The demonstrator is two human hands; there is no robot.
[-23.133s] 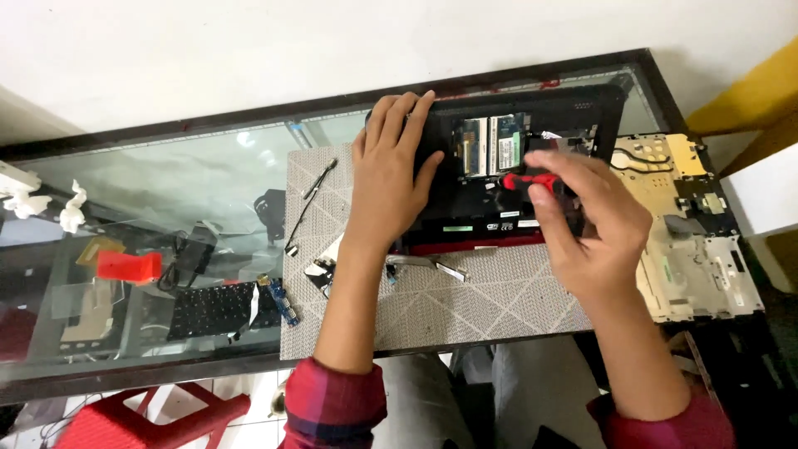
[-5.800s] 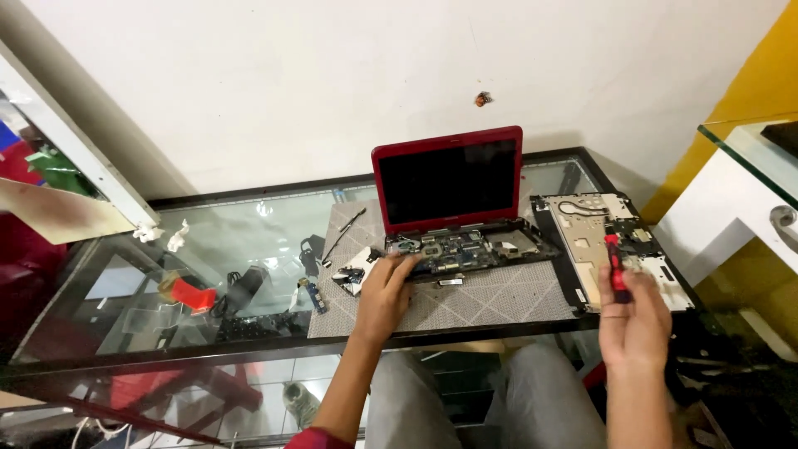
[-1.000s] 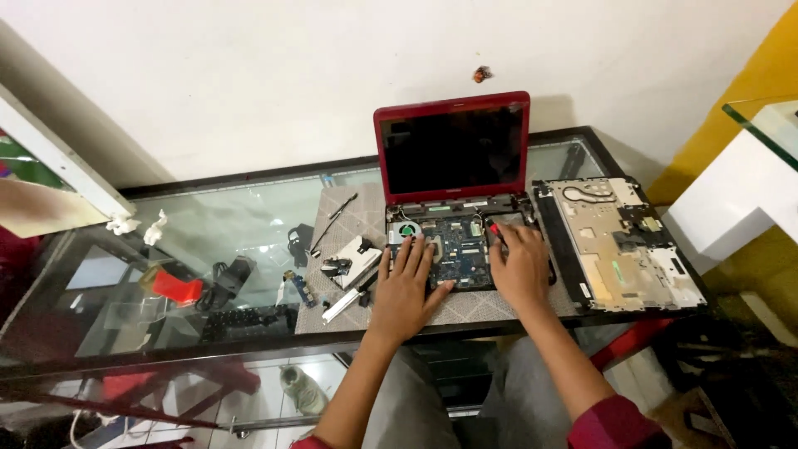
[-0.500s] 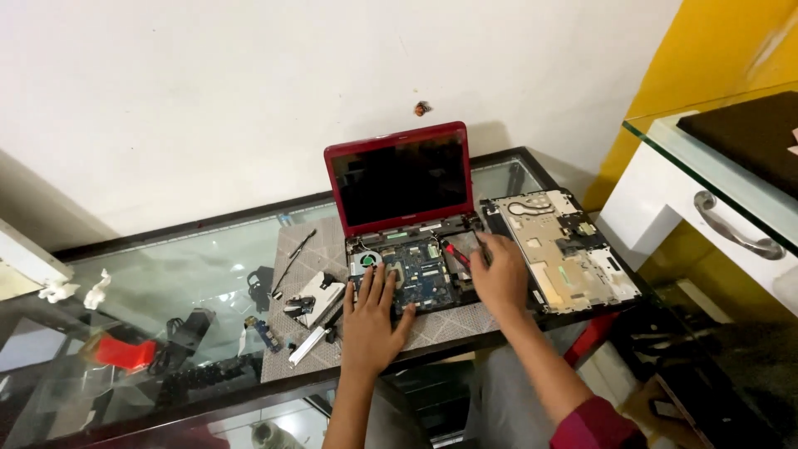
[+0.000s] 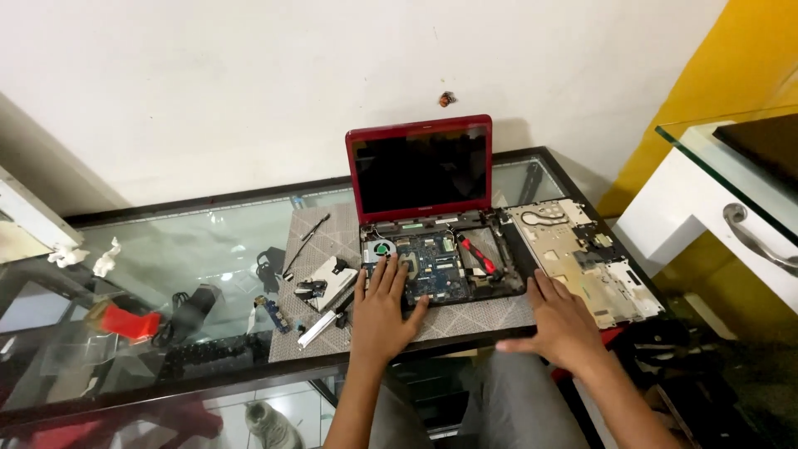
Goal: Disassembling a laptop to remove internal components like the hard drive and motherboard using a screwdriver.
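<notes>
- Left hand point(image 5: 381, 314) flat, fingers spread, grip open and empty, pressing laptop point(image 5: 432, 249) front edge.
- Right hand point(image 5: 564, 323) flat, grip open, empty, right of laptop on worktop point(image 5: 166, 241).
- Screwdriver point(image 5: 478, 254) inside laptop base.

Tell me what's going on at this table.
A person has an opened red laptop on a glass table, circuit board exposed. The left hand rests flat on the base's front edge; the right hand lies on the mat beside it. A red-handled screwdriver lies inside. The removed cover sits to the right.

Repair workshop, dismantled laptop point(image 5: 432, 241), loose parts
</notes>
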